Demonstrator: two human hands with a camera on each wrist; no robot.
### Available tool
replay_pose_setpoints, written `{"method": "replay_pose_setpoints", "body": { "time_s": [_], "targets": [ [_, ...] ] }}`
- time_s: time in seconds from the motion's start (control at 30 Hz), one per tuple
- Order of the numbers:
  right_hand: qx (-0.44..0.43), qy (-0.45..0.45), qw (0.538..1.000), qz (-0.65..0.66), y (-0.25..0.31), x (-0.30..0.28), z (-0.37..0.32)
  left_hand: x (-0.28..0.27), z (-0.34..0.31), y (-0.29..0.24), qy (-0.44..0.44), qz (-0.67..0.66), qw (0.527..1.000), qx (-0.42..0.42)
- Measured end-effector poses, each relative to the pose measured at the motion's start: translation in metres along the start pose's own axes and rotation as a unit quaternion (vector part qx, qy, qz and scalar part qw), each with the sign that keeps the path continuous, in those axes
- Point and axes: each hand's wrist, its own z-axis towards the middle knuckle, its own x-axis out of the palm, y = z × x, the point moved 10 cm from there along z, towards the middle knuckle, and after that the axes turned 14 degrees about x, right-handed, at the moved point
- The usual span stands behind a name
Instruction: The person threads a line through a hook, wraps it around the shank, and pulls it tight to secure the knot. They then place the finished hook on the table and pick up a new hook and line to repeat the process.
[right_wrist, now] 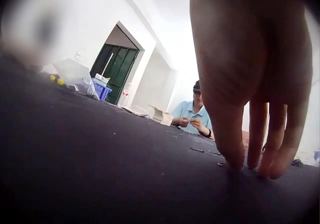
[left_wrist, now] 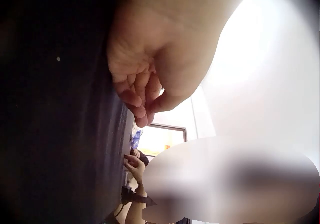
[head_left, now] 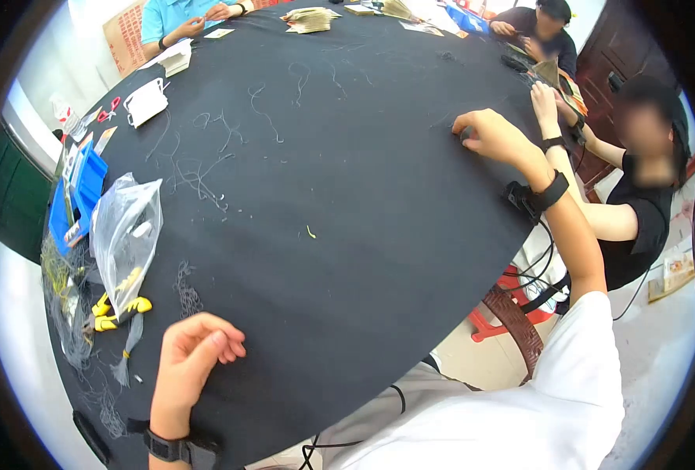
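In the head view my left hand (head_left: pixel 194 356) is held above the near left of the black-covered table (head_left: pixel 379 227), fingers loosely curled. Nothing shows between its thumb and fingers in the left wrist view. My right hand (head_left: pixel 498 135) reaches out on the right side of the table. Its fingers (right_wrist: pixel 275 159) point straight down in the right wrist view, tips right at the black cloth. A small dark patch shows between thumb and forefinger in the head view; I cannot tell whether it is a held thing. Loose grey threads (head_left: pixel 198 184) lie on the cloth left of it.
Left on the table are a clear plastic bag (head_left: pixel 128 235), yellow-handled tools (head_left: pixel 120 315), a blue tray (head_left: pixel 87 184), tangled thread (head_left: pixel 65 301), red scissors (head_left: pixel 110 110) and a white container (head_left: pixel 146 102). People sit across and at right. A paper stack (head_left: pixel 310 19) stands far back.
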Motion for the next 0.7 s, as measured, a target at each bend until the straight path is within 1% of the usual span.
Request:
{"method": "replay_pose_setpoints", "body": {
  "time_s": [0.03,0.13,0.17,0.23,0.3,0.4,0.47,0.5,0.53,0.6,0.67,0.7],
  "targets": [
    [0.014,0.012,1.0,-0.002,-0.002,0.004,-0.002,0.0,0.001,-0.001,-0.001,0.006,1.0,0.008],
    [-0.06,-0.089,0.994,-0.033,0.0,0.004,-0.004,0.001,0.004,0.001,0.007,0.01,0.999,0.033],
    [-0.049,-0.062,0.997,0.008,-0.005,0.006,-0.003,0.002,0.005,0.0,0.013,0.021,0.999,0.038],
    [-0.077,-0.076,0.994,0.001,-0.001,0.007,-0.005,0.007,0.004,-0.003,0.024,0.036,0.998,0.045],
    [-0.108,-0.11,0.988,-0.012,0.008,0.001,-0.012,0.009,0.002,-0.006,0.029,0.031,0.998,0.056],
    [-0.132,-0.153,0.977,-0.067,0.026,-0.005,-0.02,0.007,0.001,-0.005,0.029,-0.01,0.997,0.069],
    [-0.17,-0.204,0.962,-0.064,0.041,-0.013,-0.027,0.004,0.001,-0.002,0.023,-0.016,0.998,0.059],
    [-0.164,-0.219,0.96,-0.068,0.062,-0.024,-0.04,0.006,0.001,-0.002,0.032,-0.018,0.998,0.05],
    [-0.196,-0.247,0.948,-0.042,0.085,-0.03,-0.055,0.008,0.001,-0.004,0.028,-0.015,0.998,0.046],
    [-0.309,-0.245,0.919,0.023,0.15,-0.033,-0.092,0.01,0.002,-0.006,0.054,0.02,0.997,0.049],
    [-0.443,-0.156,0.877,0.097,0.221,-0.034,-0.146,0.005,0.002,-0.01,0.002,-0.036,0.995,0.093],
    [-0.493,-0.101,0.856,0.115,0.252,-0.033,-0.172,-0.002,0.004,-0.012,-0.023,-0.062,0.991,0.12]
  ]
}}
